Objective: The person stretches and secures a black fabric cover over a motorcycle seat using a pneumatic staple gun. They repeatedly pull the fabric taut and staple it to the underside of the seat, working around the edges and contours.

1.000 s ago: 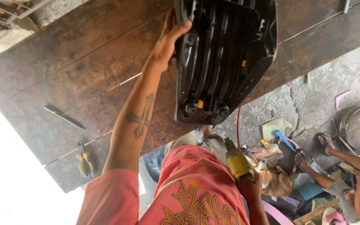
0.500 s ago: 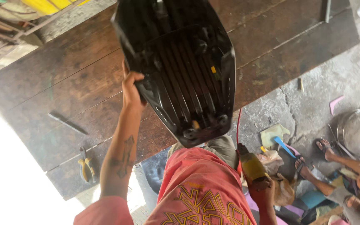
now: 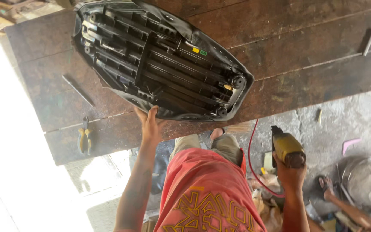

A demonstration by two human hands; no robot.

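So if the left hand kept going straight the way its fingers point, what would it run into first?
The left hand points up the picture and already touches the near edge of the black ribbed plastic seat base lying on the brown wooden workbench. Going on, it would meet that base's ribbed underside first.

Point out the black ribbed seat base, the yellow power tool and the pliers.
black ribbed seat base (image 3: 159, 64): head view, on a central rib of its underside.
yellow power tool (image 3: 285, 148): head view, on the yellow body above the right hand.
pliers (image 3: 84, 138): head view, on the yellow handles.
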